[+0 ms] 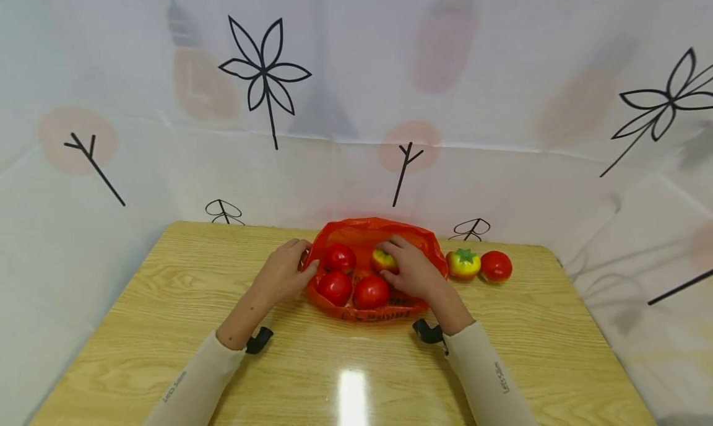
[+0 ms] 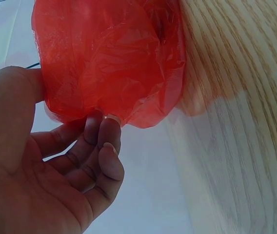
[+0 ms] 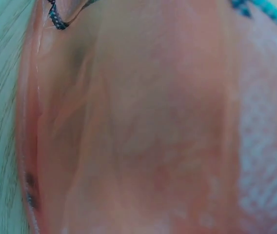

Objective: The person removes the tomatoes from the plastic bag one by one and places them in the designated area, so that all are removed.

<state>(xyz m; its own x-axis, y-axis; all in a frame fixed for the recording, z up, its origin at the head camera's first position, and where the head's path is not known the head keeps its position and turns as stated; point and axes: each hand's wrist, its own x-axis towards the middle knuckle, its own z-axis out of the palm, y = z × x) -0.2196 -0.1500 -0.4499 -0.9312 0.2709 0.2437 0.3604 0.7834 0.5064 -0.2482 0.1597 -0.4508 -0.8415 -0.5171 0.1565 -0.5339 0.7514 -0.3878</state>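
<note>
An open red plastic bag (image 1: 356, 228) lies on the table in the head view, its mouth spread wide. Three red tomatoes, one of them at the front (image 1: 371, 291), sit inside. My left hand (image 1: 282, 271) grips the bag's left edge; in the left wrist view, the thumb overlaps the red film (image 2: 109, 58) and the fingers curl against its lower edge. Reaching in over the right side, my right hand (image 1: 411, 268) holds a yellow-and-red tomato (image 1: 383, 260) between thumb and fingers, partly hidden by them. The right wrist view is blurred, filled by bag film close up.
Just right of the bag, a yellow tomato with a green leafy top (image 1: 464, 265) stands beside a red tomato (image 1: 496, 267). The wooden table (image 1: 167, 327) ends at the back against a patterned white cloth (image 1: 345, 104). Dark straps sit at both wrists.
</note>
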